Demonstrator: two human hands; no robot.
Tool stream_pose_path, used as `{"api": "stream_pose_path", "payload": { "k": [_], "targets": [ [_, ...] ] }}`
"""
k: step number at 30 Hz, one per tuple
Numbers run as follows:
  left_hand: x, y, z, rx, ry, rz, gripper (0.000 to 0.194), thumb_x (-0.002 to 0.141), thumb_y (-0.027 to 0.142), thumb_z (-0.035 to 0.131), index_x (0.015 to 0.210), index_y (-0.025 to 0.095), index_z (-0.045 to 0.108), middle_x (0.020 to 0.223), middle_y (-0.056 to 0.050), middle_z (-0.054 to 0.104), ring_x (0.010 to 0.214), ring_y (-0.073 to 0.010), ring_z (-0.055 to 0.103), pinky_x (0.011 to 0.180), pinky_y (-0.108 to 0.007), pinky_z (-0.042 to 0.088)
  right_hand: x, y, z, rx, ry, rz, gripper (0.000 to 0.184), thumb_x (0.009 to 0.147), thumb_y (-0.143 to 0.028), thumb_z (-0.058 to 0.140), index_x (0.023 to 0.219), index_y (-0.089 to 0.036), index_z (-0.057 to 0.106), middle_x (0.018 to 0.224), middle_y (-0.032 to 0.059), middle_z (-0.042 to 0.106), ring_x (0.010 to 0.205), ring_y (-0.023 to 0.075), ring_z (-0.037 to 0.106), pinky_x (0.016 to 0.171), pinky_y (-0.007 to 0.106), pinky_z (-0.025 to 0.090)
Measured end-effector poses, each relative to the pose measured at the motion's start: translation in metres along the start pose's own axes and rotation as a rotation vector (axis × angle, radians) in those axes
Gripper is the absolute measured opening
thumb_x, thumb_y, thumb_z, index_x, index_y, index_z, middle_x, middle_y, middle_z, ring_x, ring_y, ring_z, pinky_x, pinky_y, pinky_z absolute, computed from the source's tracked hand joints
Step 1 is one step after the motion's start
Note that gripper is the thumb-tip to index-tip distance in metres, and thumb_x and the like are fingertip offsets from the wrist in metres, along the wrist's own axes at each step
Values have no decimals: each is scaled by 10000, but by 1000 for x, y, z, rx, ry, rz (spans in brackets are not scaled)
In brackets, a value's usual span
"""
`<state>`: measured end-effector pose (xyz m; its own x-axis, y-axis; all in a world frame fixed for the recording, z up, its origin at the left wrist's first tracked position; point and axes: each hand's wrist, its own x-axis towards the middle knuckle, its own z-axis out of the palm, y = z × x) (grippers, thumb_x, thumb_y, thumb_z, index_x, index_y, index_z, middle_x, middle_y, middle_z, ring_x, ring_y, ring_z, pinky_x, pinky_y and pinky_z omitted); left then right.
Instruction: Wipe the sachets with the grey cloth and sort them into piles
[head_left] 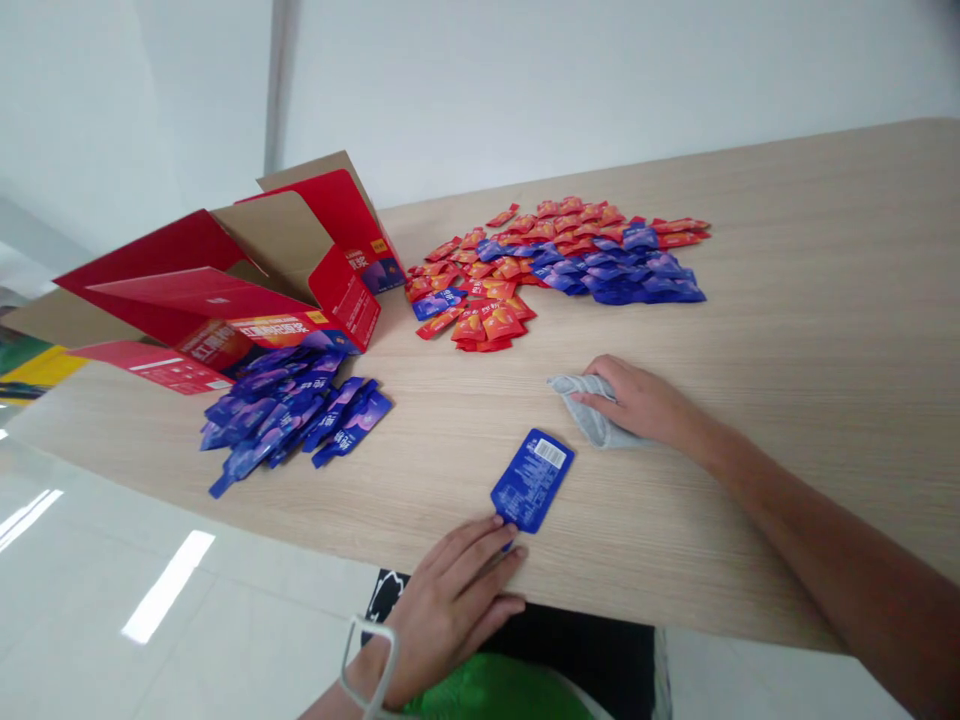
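The wood-grain table [787, 300] carries red cardboard [187, 290], red sachets [501, 320], piled blue pouches [281, 408] and 1 separate pouch [532, 482].

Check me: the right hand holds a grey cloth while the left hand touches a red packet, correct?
Not quite: the packet the left hand touches is blue, not red, as the head view shows. The right hand does hold a grey cloth.

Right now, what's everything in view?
Table: one, pale wood, centre
Cartons: count unclear, red, left
Blue pouches: many, blue, beside cartons
Single pouch: one, blue, front centre
Red packets: many, red, far pile
Blue packets: many, blue, same pile
Cloth: one, grey, right-centre
Wall: one, white, behind
Floor: one, pale, below
Yellow item: one, left edge
Clothing: green, bottom
Wristband: one, white, left wrist
Left hand: one, bare, touching single pouch
Right hand: one, bare, holding cloth
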<state>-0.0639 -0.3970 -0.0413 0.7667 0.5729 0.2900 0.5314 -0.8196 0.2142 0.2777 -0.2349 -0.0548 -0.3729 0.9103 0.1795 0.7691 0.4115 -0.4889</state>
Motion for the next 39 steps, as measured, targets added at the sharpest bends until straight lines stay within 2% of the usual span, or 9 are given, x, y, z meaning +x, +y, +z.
{"api": "stream_pose_path", "payload": {
  "k": [5, 9, 14, 18, 21, 27, 30, 34, 39],
  "targets": [
    [-2, -3, 7, -48, 87, 20, 460, 946, 302, 710, 1346, 93, 621, 1387, -133, 642, 1393, -261, 512, 1146, -410, 497, -2, -13, -2, -57, 131, 0, 300, 984, -505, 518, 1095, -231, 571, 1081, 88, 661, 961, 272, 662, 774, 388, 512],
    [-4, -5, 14, -60, 134, 30, 464, 923, 327, 739, 1311, 92, 640, 1360, -124, 667, 1359, -248, 555, 1132, -403, 505, -9, -43, -7, -49, 180, -66, 281, 1001, -451, 521, 1154, -218, 555, 1144, 99, 658, 1035, 265, 654, 795, 370, 520],
    [-1, -8, 17, -20, 182, 36, 443, 919, 410, 731, 1269, 145, 671, 1269, -74, 727, 1258, -199, 645, 1136, -343, 485, -29, -110, 10, -52, 30, -304, 235, 1001, -369, 546, 1174, -213, 574, 1176, 87, 679, 1051, 225, 656, 821, 332, 521],
    [2, -9, 16, -20, 207, 9, 406, 916, 459, 722, 1215, 186, 698, 1172, -27, 769, 1151, -156, 706, 1129, -279, 471, -37, -140, 35, -171, -181, -363, 101, 960, -227, 578, 1058, -219, 604, 1093, 59, 685, 879, 187, 661, 633, 293, 484],
    [2, -10, 16, -41, 181, 4, 422, 927, 461, 706, 1234, 173, 685, 1225, -48, 747, 1182, -162, 692, 1111, -281, 487, -25, -128, 38, -226, -211, -300, 119, 950, -230, 594, 1069, -227, 597, 1124, 50, 653, 853, 176, 657, 554, 282, 443],
    [3, -12, 16, -85, 167, 17, 421, 931, 435, 707, 1259, 173, 672, 1267, -54, 727, 1201, -165, 681, 1073, -278, 512, 3, -84, 10, -328, -19, -91, 198, 979, -277, 579, 1167, -213, 576, 1194, 91, 607, 945, 215, 658, 590, 287, 470],
    [4, -11, 16, -98, 177, 10, 396, 936, 421, 706, 1255, 187, 676, 1276, -41, 722, 1198, -165, 683, 1083, -277, 500, -10, -97, 11, -235, 22, -167, 232, 989, -304, 576, 1200, -208, 572, 1223, 96, 612, 1038, 221, 645, 708, 295, 513],
    [4, -10, 16, -109, 197, -9, 383, 934, 428, 708, 1240, 199, 687, 1209, -16, 755, 1154, -151, 705, 1117, -267, 468, -33, -127, 33, -195, -142, -401, 179, 978, -252, 578, 1154, -225, 601, 1167, 60, 658, 1004, 197, 653, 730, 297, 503],
    [2, -9, 18, -134, 171, -18, 417, 924, 419, 722, 1269, 190, 675, 1273, -50, 725, 1195, -169, 685, 1082, -286, 508, -12, -104, 31, -293, -166, -222, 180, 976, -285, 593, 1141, -213, 591, 1161, 72, 654, 942, 203, 666, 645, 283, 477]
  ]
}}
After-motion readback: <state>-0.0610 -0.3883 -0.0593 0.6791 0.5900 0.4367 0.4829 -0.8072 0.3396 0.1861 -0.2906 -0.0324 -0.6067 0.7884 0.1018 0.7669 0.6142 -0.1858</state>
